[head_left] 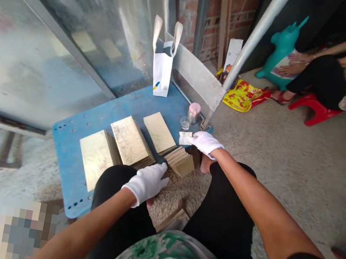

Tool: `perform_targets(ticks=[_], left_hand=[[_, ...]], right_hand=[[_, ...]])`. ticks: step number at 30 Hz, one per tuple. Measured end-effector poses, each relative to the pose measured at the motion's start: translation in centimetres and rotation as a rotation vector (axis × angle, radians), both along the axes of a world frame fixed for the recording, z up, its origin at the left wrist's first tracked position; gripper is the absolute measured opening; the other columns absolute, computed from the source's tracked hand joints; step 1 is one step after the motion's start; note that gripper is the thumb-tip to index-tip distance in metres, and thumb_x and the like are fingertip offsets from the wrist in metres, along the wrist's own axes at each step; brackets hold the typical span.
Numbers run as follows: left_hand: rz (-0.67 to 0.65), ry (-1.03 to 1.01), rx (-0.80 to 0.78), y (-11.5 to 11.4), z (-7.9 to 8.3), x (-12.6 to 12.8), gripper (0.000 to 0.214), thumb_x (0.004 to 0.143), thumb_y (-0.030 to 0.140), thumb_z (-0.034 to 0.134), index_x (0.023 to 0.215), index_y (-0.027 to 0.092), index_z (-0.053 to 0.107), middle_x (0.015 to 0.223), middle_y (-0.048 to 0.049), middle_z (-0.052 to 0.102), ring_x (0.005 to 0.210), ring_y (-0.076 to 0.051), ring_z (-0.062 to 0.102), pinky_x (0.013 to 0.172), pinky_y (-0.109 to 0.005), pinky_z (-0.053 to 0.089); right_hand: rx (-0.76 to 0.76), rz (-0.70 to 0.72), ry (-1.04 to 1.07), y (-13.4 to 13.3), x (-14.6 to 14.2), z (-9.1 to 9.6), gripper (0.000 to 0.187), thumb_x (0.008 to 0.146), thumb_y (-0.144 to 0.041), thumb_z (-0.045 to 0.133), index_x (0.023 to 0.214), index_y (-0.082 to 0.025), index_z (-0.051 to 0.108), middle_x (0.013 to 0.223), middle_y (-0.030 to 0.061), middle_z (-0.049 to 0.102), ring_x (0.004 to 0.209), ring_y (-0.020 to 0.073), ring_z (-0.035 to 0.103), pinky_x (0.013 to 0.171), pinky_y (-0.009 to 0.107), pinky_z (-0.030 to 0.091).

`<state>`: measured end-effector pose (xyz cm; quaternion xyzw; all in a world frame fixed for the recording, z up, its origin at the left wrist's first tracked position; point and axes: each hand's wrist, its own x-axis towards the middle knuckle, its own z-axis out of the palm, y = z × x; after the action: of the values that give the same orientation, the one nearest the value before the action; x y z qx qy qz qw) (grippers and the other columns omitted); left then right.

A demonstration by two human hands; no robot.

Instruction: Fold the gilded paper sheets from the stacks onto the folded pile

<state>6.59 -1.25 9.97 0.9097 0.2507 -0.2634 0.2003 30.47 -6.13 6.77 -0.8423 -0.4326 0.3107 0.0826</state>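
Observation:
Both my hands wear white gloves. My left hand (pixel 147 181) lies on my knee at the near edge of the blue board (pixel 70 160), fingers stretched toward a fanned stack of gold-faced paper (pixel 181 161). My right hand (pixel 204 142) rests at the board's right end with its fingers on a small white cloth or paper (pixel 184 138). Three stacks of gold paper lie side by side on the board: left (pixel 96 158), middle (pixel 131 141), right (pixel 159 132).
A small glass (pixel 185 123) and a pink-lidded jar (pixel 194 112) stand near the board's far right corner. A white paper bag (pixel 163 67) stands at the back. A metal pole (pixel 252 40) rises right of it. Another person sits on a red stool (pixel 313 109) at the far right.

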Motion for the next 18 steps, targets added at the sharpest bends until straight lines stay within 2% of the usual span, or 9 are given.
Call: perform_targets(ticks=[3,5,7,9,13,16,18], left_hand=[[-0.221,0.014,0.084,-1.5,-3.5,3.5,0.059,0.090,0.026,0.054,0.142,0.000,0.040,0.144,-0.0246,0.040,0.132,-0.034,0.043,0.110,-0.042,0.038],[-0.317,0.043,0.142,-1.9,-6.0,5.3,0.064,0.089,0.020,0.054,0.145,-0.001,0.034,0.152,-0.0254,0.026,0.142,-0.036,0.025,0.118,-0.045,0.025],[-0.351,0.066,0.186,-1.8,-8.4,6.6,0.065,0.089,0.016,0.051,0.148,-0.001,0.029,0.155,-0.0241,0.016,0.145,-0.037,0.012,0.121,-0.048,0.015],[-0.353,0.069,0.222,-1.2,-10.3,7.5,0.064,0.091,0.013,0.045,0.150,0.002,0.025,0.156,-0.0223,0.013,0.145,-0.036,0.008,0.121,-0.048,0.013],[-0.363,0.049,0.254,0.5,-12.6,9.3,0.067,0.092,0.014,0.044,0.153,0.007,0.018,0.158,-0.0195,0.009,0.146,-0.034,0.006,0.121,-0.047,0.011],[-0.371,0.016,0.203,1.3,-13.6,11.0,0.066,0.092,0.015,0.047,0.153,0.010,0.021,0.158,-0.0186,0.012,0.146,-0.034,0.008,0.121,-0.047,0.011],[-0.306,-0.027,0.097,1.4,-14.2,12.5,0.060,0.093,0.013,0.045,0.150,0.010,0.029,0.156,-0.0184,0.019,0.146,-0.033,0.011,0.121,-0.049,0.010]], right_hand=[[0.125,0.026,0.028,2.2,0.4,0.8,0.047,0.096,-0.053,0.043,0.093,-0.016,0.073,0.095,0.0104,0.072,0.084,0.0183,0.065,0.065,0.026,0.037],[0.206,0.030,0.070,3.0,0.5,1.0,0.050,0.096,-0.055,0.042,0.088,-0.016,0.072,0.094,0.0107,0.072,0.083,0.0180,0.064,0.067,0.025,0.039],[0.255,-0.003,0.138,3.1,0.6,0.8,0.048,0.097,-0.053,0.043,0.088,-0.016,0.071,0.096,0.0104,0.072,0.086,0.0176,0.065,0.072,0.024,0.040],[0.240,-0.083,0.199,2.7,1.0,0.4,0.045,0.097,-0.050,0.045,0.090,-0.014,0.071,0.098,0.0118,0.072,0.090,0.0187,0.065,0.076,0.024,0.042],[0.281,-0.254,0.235,2.7,2.2,0.2,0.041,0.097,-0.047,0.046,0.103,-0.013,0.068,0.110,0.0132,0.069,0.103,0.0195,0.063,0.084,0.023,0.042],[0.350,-0.250,0.269,3.9,3.1,0.6,0.044,0.099,-0.050,0.042,0.110,-0.015,0.065,0.114,0.0110,0.067,0.108,0.0175,0.060,0.088,0.022,0.041],[0.356,-0.224,0.282,4.7,3.7,1.1,0.046,0.099,-0.051,0.040,0.109,-0.012,0.064,0.110,0.0133,0.067,0.105,0.0193,0.060,0.087,0.025,0.042]])
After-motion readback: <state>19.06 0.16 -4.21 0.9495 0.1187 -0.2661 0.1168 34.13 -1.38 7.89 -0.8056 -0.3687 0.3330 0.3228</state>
